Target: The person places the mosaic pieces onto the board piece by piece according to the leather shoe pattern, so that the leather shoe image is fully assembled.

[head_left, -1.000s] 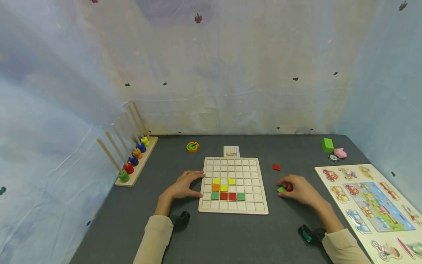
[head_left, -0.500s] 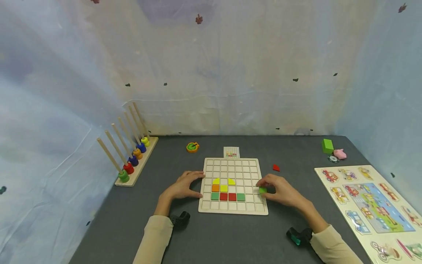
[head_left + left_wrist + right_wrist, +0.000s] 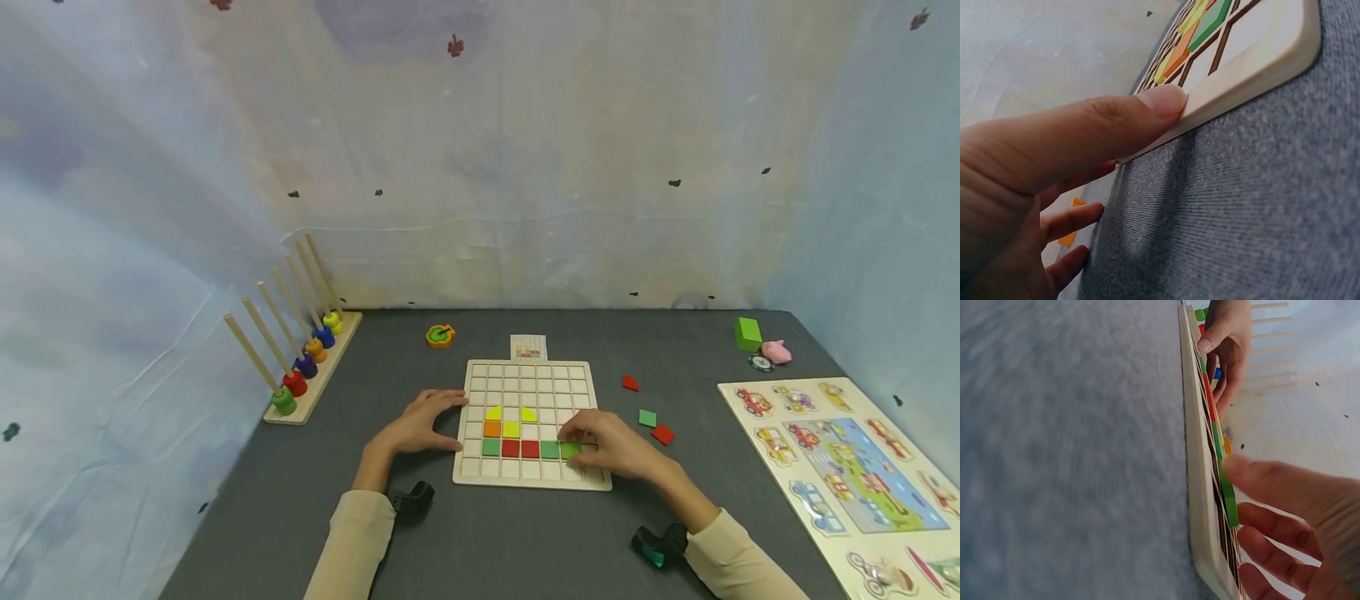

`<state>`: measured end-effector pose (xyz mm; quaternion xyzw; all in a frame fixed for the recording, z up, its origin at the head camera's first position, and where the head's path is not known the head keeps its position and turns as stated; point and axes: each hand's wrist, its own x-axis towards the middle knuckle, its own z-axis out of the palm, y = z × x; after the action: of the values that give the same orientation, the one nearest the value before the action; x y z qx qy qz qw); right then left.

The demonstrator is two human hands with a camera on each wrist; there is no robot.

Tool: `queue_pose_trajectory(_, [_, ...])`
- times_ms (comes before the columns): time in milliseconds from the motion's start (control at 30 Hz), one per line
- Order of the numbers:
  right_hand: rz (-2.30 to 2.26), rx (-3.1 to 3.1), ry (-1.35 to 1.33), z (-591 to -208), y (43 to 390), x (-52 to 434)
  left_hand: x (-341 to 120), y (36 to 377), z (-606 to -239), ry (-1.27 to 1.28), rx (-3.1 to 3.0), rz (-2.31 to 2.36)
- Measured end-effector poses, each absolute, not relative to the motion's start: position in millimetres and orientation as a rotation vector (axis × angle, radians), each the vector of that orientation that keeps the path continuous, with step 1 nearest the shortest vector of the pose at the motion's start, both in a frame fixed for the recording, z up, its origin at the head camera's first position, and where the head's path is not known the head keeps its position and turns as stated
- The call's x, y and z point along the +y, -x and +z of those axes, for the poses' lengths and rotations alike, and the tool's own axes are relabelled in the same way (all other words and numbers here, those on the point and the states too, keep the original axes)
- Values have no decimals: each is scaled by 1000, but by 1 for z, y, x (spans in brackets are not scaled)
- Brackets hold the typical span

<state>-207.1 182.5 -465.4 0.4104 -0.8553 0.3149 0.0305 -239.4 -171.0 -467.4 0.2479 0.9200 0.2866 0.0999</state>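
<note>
Legible text: none. The small pattern card (image 3: 528,347) behind the grid board (image 3: 529,377) bears coloured squares only; the vehicle puzzle board (image 3: 847,467) carries pictures, no readable lettering, numbers or brands.

A peg rack with coloured rings (image 3: 296,350) stood far left, a vehicle puzzle (image 3: 843,467) lay right, and a green block (image 3: 747,332) and pink pig (image 3: 776,352) sat far right.
</note>
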Motion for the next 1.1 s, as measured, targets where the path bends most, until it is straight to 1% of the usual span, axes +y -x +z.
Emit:
queue_pose_trajectory(233, [965,-2663,-1222,-464,206,189,-171,240,-468,-738,2719,845])
queue_pose_trajectory(467, [1017,-2662,-1269,-466,208,188,-172,239,-470,-786,2748,845])
queue_pose_trajectory(600, [1005,-2658,-1216,-462,208,195,-171,239,-468,-748,2723,861])
queue_pose_trajectory(900, [793,-2687,-799,-462,209,235,-171,240,-467,-720,2719,845])
queue_pose_trajectory(1100, [782,-2791,-580,-462,205,269,-171,239,-466,-717,2718,845])
